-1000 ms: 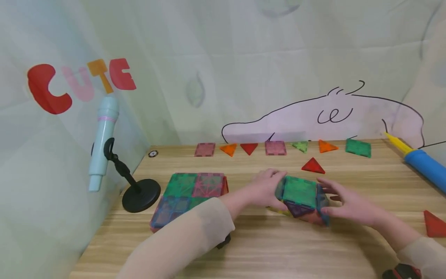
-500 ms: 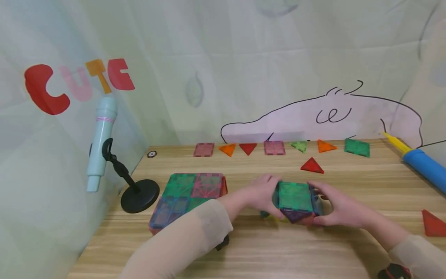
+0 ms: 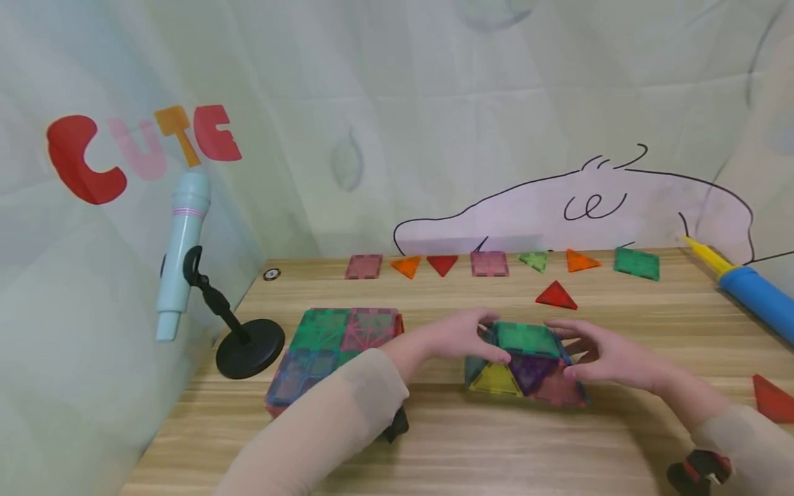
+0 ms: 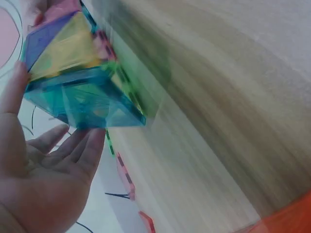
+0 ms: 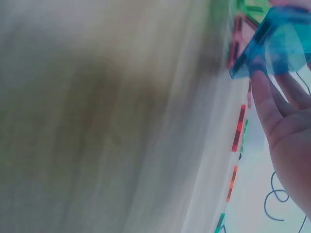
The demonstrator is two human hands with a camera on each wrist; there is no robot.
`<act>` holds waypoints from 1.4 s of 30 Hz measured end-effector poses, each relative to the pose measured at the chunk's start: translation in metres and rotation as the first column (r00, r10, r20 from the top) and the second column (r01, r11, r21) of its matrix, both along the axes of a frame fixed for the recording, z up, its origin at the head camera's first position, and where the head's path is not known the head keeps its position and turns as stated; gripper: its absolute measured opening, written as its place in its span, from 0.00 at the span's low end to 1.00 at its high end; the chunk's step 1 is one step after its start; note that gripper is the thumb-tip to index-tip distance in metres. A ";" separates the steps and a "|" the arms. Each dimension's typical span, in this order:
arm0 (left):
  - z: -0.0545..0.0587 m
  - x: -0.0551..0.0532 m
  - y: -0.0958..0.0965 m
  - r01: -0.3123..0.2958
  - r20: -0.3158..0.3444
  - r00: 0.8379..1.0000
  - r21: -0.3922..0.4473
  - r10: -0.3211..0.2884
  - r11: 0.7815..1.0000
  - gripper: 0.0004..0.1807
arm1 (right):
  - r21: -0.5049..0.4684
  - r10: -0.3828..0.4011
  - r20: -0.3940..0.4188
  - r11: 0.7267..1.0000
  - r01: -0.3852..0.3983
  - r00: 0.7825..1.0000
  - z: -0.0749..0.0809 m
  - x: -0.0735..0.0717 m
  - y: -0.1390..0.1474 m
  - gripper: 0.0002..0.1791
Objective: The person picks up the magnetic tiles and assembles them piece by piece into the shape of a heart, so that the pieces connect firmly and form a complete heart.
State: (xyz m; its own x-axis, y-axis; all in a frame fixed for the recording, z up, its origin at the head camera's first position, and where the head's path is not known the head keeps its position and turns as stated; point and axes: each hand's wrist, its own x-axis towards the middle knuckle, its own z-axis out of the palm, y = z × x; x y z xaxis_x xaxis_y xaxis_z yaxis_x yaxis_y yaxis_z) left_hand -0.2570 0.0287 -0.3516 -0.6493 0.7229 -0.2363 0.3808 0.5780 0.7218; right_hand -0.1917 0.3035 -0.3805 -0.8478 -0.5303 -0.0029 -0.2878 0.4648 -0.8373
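Observation:
Between both hands is a magnetic-tile block (image 3: 530,372) with sloping sides. It has a green top, a front of yellow, purple and red triangles, and blue-green ends. My left hand (image 3: 462,337) grips its left end, thumb on the front and fingers behind. From the left wrist view, the left hand (image 4: 53,179) spans the translucent blue-green end (image 4: 87,104). On the other side my right hand (image 3: 614,362) holds the right end, its thumb near the red triangle. In the right wrist view its fingers (image 5: 267,99) lie against the blue tile (image 5: 282,48). Whether the block's base touches the table cannot be told.
A flat block of green, pink and blue tiles (image 3: 344,331) lies left, partly behind the left sleeve. Loose tiles line the table's back edge, with a red triangle (image 3: 557,295) before them. A microphone (image 3: 184,255) on a stand stands left; a blue pump (image 3: 759,296) lies right.
The tile block has shifted slightly left and turned, so its front triangles now show and the green top looks narrower. Both hands have moved with it.

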 end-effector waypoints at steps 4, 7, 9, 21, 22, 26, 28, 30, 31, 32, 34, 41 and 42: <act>-0.001 -0.004 -0.001 -0.020 0.037 0.999 0.037 0.019 0.999 0.34 | 0.019 -0.054 0.083 0.998 0.053 0.995 -0.001 -0.006 0.003 0.30; -0.002 -0.004 0.001 -0.014 0.011 1.000 0.039 0.013 0.999 0.31 | 0.011 -0.095 0.146 0.996 0.094 0.985 -0.003 -0.009 0.004 0.28; -0.002 -0.005 0.002 -0.021 0.002 1.000 0.044 0.021 0.999 0.30 | -0.007 -0.116 0.196 0.993 0.120 0.974 -0.003 -0.011 0.005 0.29; -0.003 -0.010 0.006 -0.152 -0.108 0.982 0.028 0.154 0.988 0.21 | -0.050 -0.173 0.393 0.977 0.209 0.903 -0.003 -0.019 0.004 0.37; -0.003 -0.010 0.006 -0.156 -0.109 0.981 0.028 0.158 0.987 0.21 | -0.050 -0.174 0.397 0.976 0.211 0.901 -0.003 -0.019 0.003 0.37; -0.004 -0.012 0.006 -0.151 -0.117 0.982 0.009 0.151 0.988 0.21 | -0.061 -0.184 0.427 0.971 0.231 0.885 -0.006 -0.018 0.002 0.37; -0.004 -0.013 0.007 -0.146 -0.123 0.982 -0.001 0.144 0.989 0.21 | -0.080 -0.180 0.443 0.968 0.239 0.878 -0.007 -0.018 0.001 0.37; -0.004 -0.014 0.007 -0.143 -0.124 0.982 -0.008 0.141 0.990 0.21 | -0.101 -0.182 0.458 0.962 0.254 0.870 -0.008 -0.017 0.000 0.37; -0.004 -0.014 0.007 -0.145 -0.120 0.982 -0.008 0.143 0.989 0.21 | -0.107 -0.182 0.464 0.960 0.259 0.867 -0.009 -0.017 0.000 0.37; -0.004 -0.013 0.007 -0.153 -0.112 0.982 -0.010 0.151 0.988 0.21 | -0.115 -0.181 0.468 0.958 0.263 0.865 -0.009 -0.017 0.000 0.37; 0.000 -0.013 0.006 -0.167 -0.113 0.980 -0.012 0.164 0.986 0.23 | -0.127 -0.178 0.467 0.956 0.265 0.866 -0.010 -0.017 0.000 0.37; 0.027 -0.015 -0.013 -0.225 -0.072 0.972 -0.019 0.223 0.974 0.29 | -0.207 -0.155 0.462 0.939 0.276 0.873 -0.011 -0.013 -0.009 0.36; 0.032 -0.016 -0.018 -0.231 -0.057 0.972 -0.010 0.230 0.973 0.29 | -0.215 -0.156 0.455 0.936 0.278 0.877 -0.011 -0.013 -0.012 0.36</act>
